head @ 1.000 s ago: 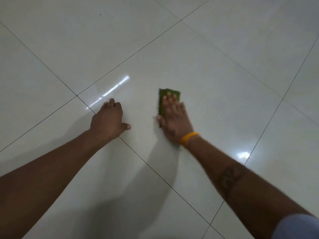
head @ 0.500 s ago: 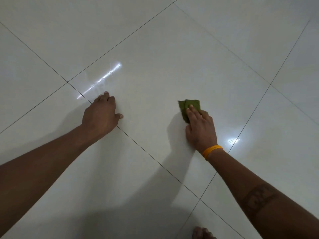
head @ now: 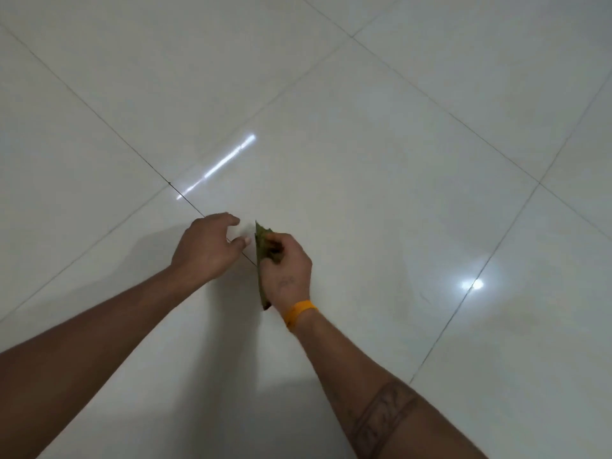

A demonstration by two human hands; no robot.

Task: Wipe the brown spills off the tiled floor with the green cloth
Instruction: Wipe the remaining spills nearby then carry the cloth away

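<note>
My right hand (head: 287, 270), with an orange band at the wrist, grips the green cloth (head: 261, 246) and holds it on edge above the floor, its lower corner hanging down beside the wrist. My left hand (head: 208, 246) hovers just left of the cloth with fingers curled apart and thumb pointing toward it, holding nothing. The glossy white tiled floor (head: 364, 160) spreads below both hands. No brown spill shows on the tiles in view.
Dark grout lines (head: 99, 117) cross the floor diagonally. A bright streak of reflected light (head: 218, 167) lies ahead of my left hand and a round glare spot (head: 473, 284) lies to the right.
My right hand lifted the cloth off the floor and brought it left and upright. My left hand came off the tile and moved toward the cloth.
</note>
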